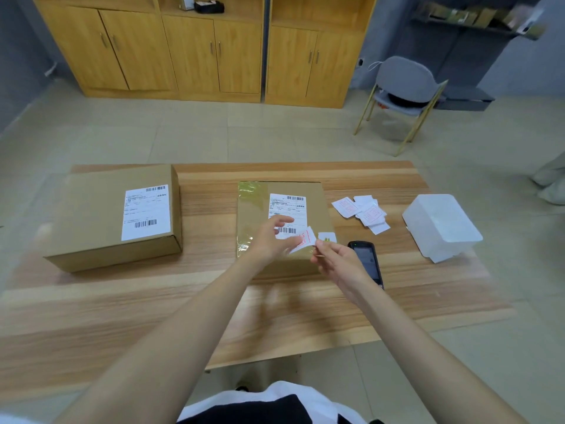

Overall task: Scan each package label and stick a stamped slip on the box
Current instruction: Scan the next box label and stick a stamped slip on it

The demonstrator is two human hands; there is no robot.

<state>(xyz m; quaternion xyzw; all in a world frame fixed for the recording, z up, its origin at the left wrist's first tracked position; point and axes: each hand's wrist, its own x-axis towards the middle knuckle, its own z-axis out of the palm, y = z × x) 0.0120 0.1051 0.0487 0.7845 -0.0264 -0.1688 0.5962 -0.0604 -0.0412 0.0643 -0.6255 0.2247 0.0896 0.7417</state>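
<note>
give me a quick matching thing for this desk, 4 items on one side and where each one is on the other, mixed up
Things:
1. scanner
2. white tub
3. loose slips
4. stamped slip

Places:
A. pinched between the left hand and right hand, over the middle box
B. at the right end of the table
C. lying on the table just beside the right hand
D. scattered on the table between the middle box and the white tub

Pairs: 1-C, 2-B, 3-D, 4-A

Bare tabletop (211, 228) between two boxes (116, 215)
</note>
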